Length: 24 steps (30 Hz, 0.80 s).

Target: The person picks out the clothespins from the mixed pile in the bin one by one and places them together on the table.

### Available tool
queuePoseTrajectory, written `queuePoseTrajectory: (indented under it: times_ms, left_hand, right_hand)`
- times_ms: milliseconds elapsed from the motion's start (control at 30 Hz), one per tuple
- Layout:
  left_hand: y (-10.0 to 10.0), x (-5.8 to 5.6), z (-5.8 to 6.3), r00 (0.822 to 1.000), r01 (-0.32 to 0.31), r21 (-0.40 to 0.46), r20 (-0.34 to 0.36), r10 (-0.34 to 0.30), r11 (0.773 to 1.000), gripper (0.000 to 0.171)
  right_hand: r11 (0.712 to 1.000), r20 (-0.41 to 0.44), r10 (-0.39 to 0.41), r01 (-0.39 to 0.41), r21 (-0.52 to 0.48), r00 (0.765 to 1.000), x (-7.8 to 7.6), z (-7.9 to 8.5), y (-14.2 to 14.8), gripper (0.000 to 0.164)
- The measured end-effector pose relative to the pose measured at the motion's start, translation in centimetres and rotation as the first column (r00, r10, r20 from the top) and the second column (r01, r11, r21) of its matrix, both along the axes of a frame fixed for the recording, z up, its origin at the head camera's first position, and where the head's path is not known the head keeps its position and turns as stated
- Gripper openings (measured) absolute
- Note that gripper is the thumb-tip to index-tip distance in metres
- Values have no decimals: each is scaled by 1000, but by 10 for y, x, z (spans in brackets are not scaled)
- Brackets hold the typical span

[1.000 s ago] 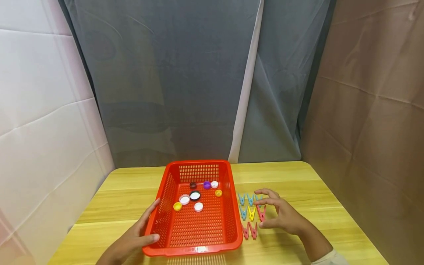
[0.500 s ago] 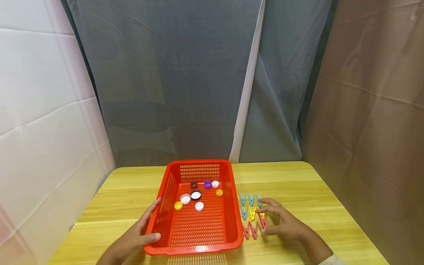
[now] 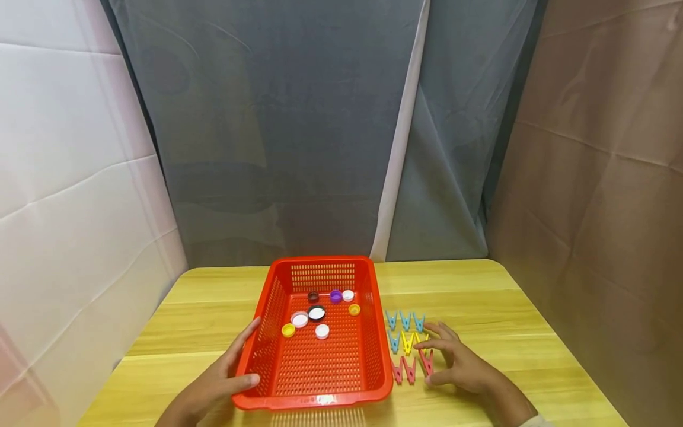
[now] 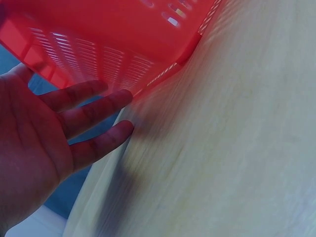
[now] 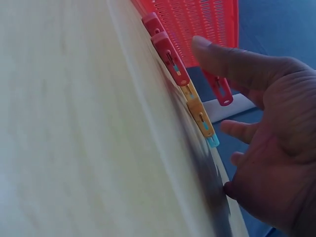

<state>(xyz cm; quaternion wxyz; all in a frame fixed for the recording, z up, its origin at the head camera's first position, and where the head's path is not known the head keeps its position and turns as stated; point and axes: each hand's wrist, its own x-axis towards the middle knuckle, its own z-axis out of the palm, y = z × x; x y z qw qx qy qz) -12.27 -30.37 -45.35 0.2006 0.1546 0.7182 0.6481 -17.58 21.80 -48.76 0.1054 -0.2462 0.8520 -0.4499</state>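
In the head view, my left hand (image 3: 219,382) rests at the left rim of a red basket (image 3: 320,379), thumb over the edge. Its other fingers extend fairly straight along the outside in the left wrist view. My right hand (image 3: 461,365) pinches a red clothespin (image 3: 427,363) between thumb and fingertips, at the right end of the nearest row. Two more red clothespins (image 3: 409,371) lie to its left. Behind them are two yellow clothespins (image 3: 407,343) and a blue clothespin (image 3: 393,342). Farther back is a row of blue clothespins (image 3: 405,321).
Several bottle caps lie in the basket, including a black-rimmed cap (image 3: 316,313), a purple cap (image 3: 335,296) and a yellow cap (image 3: 288,330). The wooden table (image 3: 453,284) is bordered by a grey curtain (image 3: 299,178) behind and cloth walls at both sides.
My right hand has drawn the red clothespin nearer to me, into line with the other red ones, uncovering a yellow clothespin. The left hand has stayed at the basket.
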Motion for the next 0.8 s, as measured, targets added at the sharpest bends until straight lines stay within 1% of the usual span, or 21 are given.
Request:
queuePoseTrajectory:
  times_ms: [233,400,567,667,800]
  left_hand:
    - [0,-1,0,1000,10,0,-8,-10,1000,92]
    - [1,0,0,1000,5,-6,-10,-5,1000,92]
    - [1,-1,1,1000,8,9,-1,-8,1000,92]
    - [1,0,1,1000,3,0,5,-3,1000,91]
    - [1,0,2,1000,-5,-11,11,5,1000,91]
  right_hand:
    - [998,29,-29,27,63,999,0,-5,0,57]
    - [994,25,-54,51,100,998,2,-5,0,57]
    - [993,-17,-33,34,111,999,3,-7,1,57]
    - [994,-39,-14,18,108,999,2,-9,1,57]
    - [994,-36,-10,14,106,999,2,-10,1,57]
